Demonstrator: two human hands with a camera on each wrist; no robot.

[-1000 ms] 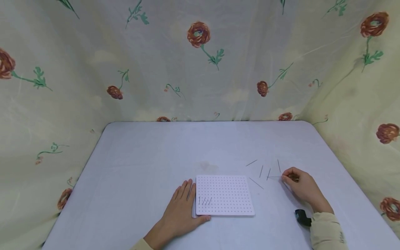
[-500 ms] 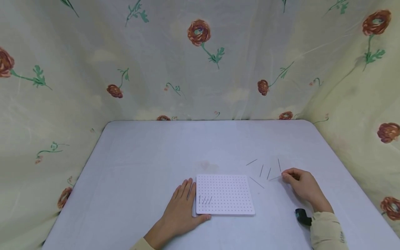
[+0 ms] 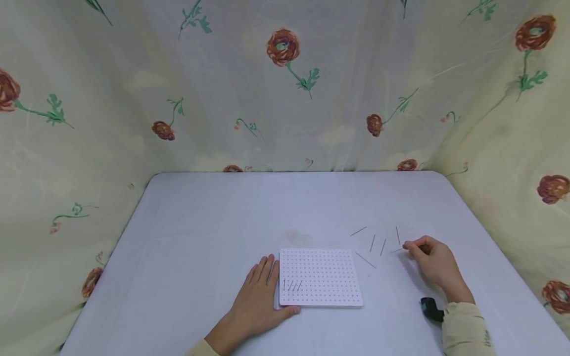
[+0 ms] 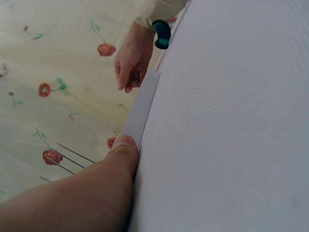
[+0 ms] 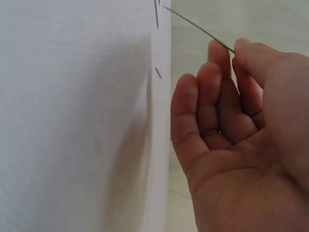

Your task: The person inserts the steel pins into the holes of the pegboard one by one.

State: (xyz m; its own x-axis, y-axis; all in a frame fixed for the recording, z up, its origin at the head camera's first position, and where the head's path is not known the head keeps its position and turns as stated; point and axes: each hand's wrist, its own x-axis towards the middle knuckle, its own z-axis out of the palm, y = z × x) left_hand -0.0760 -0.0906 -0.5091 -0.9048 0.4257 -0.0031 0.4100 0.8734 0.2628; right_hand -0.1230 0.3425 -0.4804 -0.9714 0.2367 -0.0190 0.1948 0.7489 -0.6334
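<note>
As I watch remotely, the right hand, lower right of the head view, pinches a slim, smooth grey rod between thumb and fingertip; its long axis runs nearly crosswise there, free tip pointing left. The left hand, fingers straight and unclenched, touches a flat, white rectangular board dotted with holes, lower centre.

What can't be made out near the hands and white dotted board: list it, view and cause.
Head: whether the dots on the white rectangular board are holes; too small.
Left wrist: bases of the thin grey standing rods; behind the left hand.
Right wrist: gripped end of the thin grey pinched rod; covered by the right hand.
Right wrist: end of another thin grey rod; top edge cuts it.
</note>
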